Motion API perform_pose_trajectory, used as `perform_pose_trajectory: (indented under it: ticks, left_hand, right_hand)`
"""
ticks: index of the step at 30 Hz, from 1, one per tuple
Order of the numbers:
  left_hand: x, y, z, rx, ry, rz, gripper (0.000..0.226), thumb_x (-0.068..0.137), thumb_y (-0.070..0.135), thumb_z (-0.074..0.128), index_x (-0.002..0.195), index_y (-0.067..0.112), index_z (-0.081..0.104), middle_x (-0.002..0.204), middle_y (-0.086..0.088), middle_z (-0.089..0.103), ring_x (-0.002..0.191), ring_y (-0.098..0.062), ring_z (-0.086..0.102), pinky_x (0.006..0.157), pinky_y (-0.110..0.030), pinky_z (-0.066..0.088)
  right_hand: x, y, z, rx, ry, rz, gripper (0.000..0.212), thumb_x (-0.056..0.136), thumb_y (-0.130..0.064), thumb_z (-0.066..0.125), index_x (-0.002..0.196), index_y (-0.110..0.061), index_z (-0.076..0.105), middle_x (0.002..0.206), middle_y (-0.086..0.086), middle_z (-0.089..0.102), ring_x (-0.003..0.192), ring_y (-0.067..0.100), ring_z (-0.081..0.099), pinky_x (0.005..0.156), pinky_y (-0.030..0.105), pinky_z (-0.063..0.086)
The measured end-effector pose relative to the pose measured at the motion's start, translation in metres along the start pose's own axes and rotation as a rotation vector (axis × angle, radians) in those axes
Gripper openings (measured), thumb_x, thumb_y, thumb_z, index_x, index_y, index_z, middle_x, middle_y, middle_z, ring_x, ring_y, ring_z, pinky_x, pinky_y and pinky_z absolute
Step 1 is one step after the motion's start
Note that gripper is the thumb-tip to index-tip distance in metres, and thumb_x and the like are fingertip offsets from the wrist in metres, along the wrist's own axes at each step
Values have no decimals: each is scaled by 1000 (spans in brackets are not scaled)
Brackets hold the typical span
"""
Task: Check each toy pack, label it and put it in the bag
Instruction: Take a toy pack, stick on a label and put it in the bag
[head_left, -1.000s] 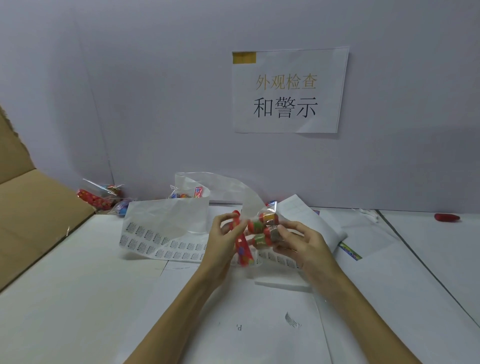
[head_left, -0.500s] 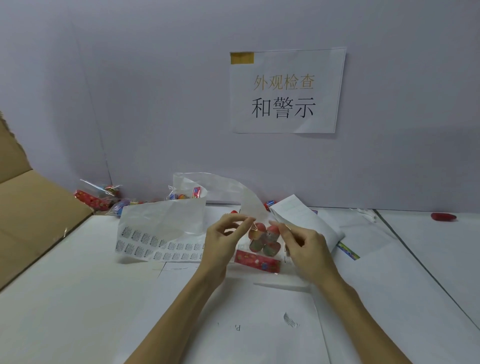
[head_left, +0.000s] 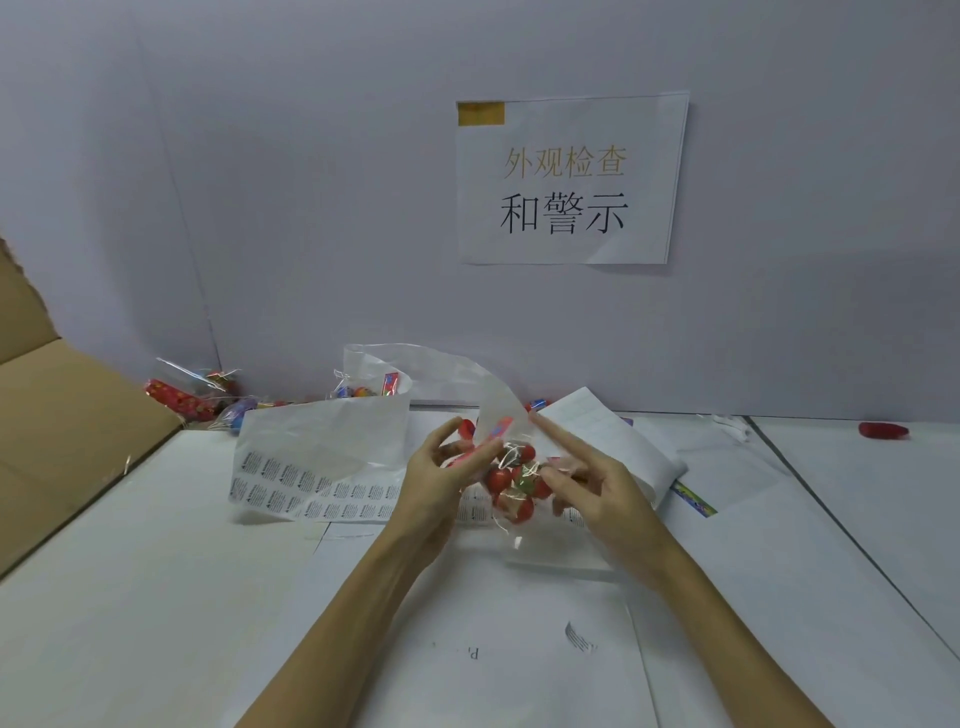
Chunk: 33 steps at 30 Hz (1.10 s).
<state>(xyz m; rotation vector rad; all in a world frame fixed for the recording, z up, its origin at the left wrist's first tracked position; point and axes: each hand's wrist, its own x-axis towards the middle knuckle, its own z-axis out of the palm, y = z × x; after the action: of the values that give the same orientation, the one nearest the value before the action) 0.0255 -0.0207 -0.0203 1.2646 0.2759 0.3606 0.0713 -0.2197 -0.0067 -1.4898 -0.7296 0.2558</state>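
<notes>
Holding the toy pack (head_left: 511, 483) up between both hands above the surface (head_left: 156, 597), the person is partway through checking it. The left hand (head_left: 441, 478) pinches the red header card at the pack's upper left, thumb and fingers closed on it. The right hand (head_left: 587, 483) grips the clear film on the right side, its index finger sticking out straight. The pack's long axis runs from the header at upper left down to the red balls at lower right. The label sheet (head_left: 317, 467) lies just left of the left hand, so that hand is nearer for a label. The bag (head_left: 447, 369), probably the clear film curling behind, sits farther back.
</notes>
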Motion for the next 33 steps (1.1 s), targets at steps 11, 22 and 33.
perform_pose_trajectory:
  ticks: [11, 22, 33]
  left_hand:
    - [-3, 1, 1, 55, 35, 83, 27, 84, 42, 80, 98, 20, 81, 101, -13, 79, 98, -32, 76, 85, -43, 60]
    - [-6, -4, 3, 139, -187, 147, 24, 90, 27, 82, 112, 23, 76, 105, -13, 78, 94, -26, 75, 80, -29, 58]
    - [-13, 2, 6, 320, -290, 128, 25, 89, 44, 77, 108, 29, 81, 105, -1, 79, 101, -19, 72, 85, -23, 57]
  right_hand:
    - [9, 17, 0, 160, 67, 146, 24, 103, -17, 60, 113, -21, 82, 112, 8, 79, 104, 26, 74, 86, 36, 62]
    - [8, 13, 1, 541, 109, 268, 38, 96, -10, 70, 133, -7, 59, 118, 24, 73, 107, 40, 74, 83, 43, 63]
    - [13, 15, -11, 522, 371, 295, 26, 78, -31, 82, 95, -10, 82, 95, 11, 76, 88, 22, 69, 85, 40, 56]
